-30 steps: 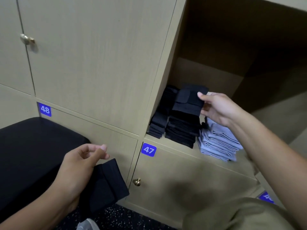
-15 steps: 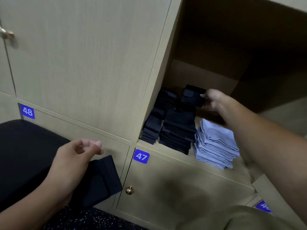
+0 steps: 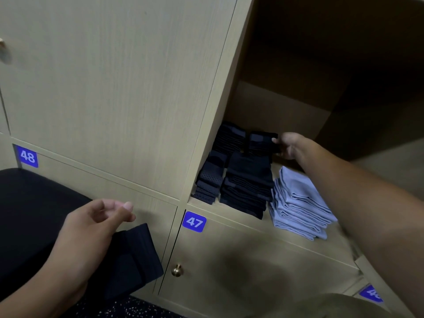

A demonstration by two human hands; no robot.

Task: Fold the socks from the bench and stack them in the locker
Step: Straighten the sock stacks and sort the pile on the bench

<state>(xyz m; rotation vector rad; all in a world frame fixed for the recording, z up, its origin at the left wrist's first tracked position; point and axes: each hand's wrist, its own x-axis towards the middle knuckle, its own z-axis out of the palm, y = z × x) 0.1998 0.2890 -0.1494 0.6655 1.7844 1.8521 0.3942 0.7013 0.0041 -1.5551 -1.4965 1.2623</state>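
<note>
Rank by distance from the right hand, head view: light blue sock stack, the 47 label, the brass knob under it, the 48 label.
Nearest first from the right hand, which reaches into the open locker:
1. light blue sock stack, just below the hand on the locker floor.
2. 47 label, lower left, on the locker front.
3. brass knob, beneath that label.
4. 48 label, far left, above the bench.

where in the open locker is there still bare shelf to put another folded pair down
Bare shelf shows along the front edge ahead of the stacks, and behind the pale blue folded stack, right of the right hand. The left side is crowded: perforated dark stack against the wall, black sock stack beside it, more behind.
</note>
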